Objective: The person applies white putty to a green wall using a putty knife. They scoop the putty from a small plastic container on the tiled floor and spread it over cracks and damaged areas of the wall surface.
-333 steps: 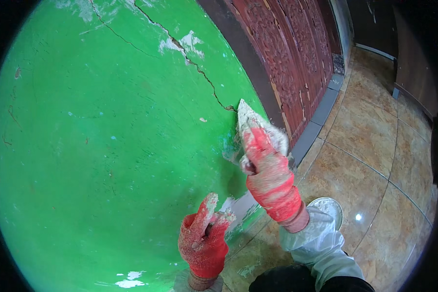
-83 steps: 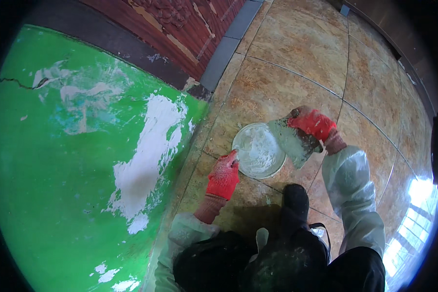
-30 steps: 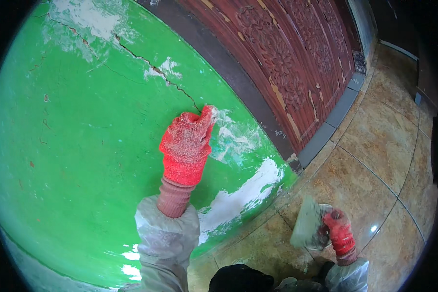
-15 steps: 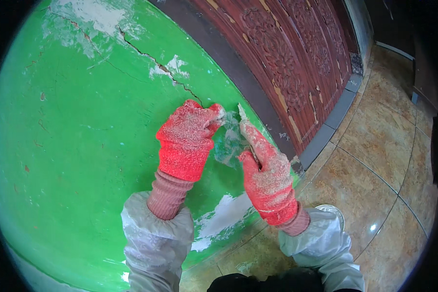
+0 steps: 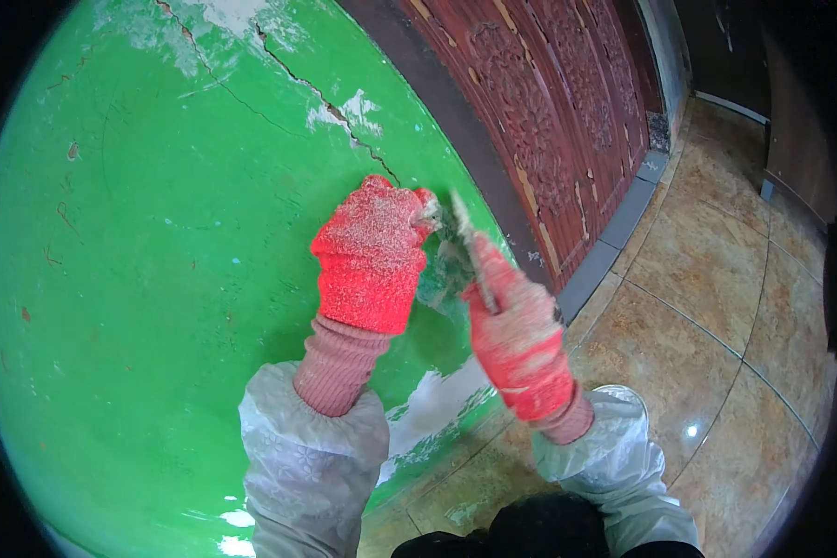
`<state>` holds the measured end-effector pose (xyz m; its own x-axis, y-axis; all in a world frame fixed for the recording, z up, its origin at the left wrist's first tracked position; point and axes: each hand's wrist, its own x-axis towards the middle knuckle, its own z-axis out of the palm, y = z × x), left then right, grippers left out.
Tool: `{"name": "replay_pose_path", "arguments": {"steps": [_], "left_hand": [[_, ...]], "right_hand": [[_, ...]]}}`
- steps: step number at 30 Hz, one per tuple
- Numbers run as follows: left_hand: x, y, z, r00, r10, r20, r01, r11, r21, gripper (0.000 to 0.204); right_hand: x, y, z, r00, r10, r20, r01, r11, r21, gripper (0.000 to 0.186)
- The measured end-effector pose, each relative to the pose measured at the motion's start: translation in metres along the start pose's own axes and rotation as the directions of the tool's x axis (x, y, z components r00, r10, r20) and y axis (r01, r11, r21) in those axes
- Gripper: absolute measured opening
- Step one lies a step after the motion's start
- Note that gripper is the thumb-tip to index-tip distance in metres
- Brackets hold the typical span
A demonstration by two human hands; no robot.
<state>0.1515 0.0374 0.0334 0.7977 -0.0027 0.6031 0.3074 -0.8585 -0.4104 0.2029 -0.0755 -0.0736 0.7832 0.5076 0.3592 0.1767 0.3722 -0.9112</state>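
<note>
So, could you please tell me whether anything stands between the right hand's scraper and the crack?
Yes, the left hand: in this view its fingers lie between the scraper and the lower end of the crack.

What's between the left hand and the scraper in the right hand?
In the head view, just a narrow strip of green wall, with pale smears on it, shows between the left hand and the scraper in the right hand.

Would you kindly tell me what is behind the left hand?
The green wall shows around the left hand, with a dark crack running to its upper edge. Directly behind, the surface is covered; whether the crack continues cannot be seen.
</note>
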Motion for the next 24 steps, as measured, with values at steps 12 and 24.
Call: {"name": "replay_pose_path", "arguments": {"steps": [12,24], "left_hand": [[-0.018,0.004,-0.014,0.999,-0.03,-0.021,0.03,1.0,-0.006,0.025],[-0.113,0.036,-0.036,0.755,-0.609,0.243,0.613,0.524,-0.591,0.036]], "right_hand": [[-0.004,0.017,0.042,0.929,-0.368,0.045,0.327,0.756,-0.567,0.056],[0.017,0.015,0.052,0.909,-0.35,0.227,0.375,0.445,-0.813,0.067]]}}
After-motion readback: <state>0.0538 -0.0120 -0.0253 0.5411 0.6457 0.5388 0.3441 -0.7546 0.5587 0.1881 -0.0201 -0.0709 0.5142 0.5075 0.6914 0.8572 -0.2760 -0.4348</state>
